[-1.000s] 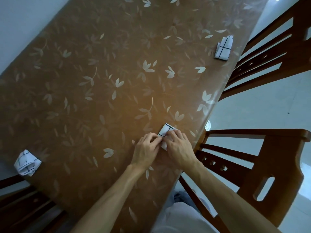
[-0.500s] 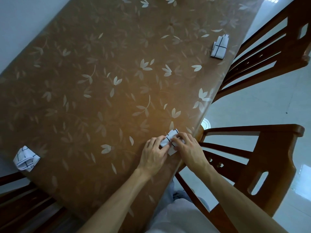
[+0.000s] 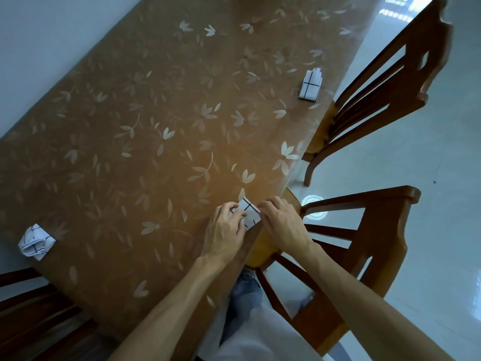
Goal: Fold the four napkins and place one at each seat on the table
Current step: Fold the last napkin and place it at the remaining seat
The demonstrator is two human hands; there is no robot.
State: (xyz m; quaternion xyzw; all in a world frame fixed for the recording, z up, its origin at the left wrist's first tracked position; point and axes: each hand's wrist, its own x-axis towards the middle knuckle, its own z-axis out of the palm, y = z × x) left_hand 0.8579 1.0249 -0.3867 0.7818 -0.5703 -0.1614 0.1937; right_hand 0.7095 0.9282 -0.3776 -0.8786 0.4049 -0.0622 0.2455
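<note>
Both hands, left (image 3: 224, 231) and right (image 3: 282, 225), pinched a folded napkin (image 3: 248, 213) at the table (image 3: 130, 152) edge; 2 others lay apart.

Two wooden chairs stood along the right side: the nearer chair (image 3: 364, 243) had its slatted back turned outward and its seat tucked in, and the farther chair (image 3: 385, 82) stood beyond it, also pushed in. Part of a third chair (image 3: 31, 308) showed at the lower left corner. A glossy pale tiled floor (image 3: 429, 178) reflected window light, and a plain light wall (image 3: 52, 35) ran along the upper left.
</note>
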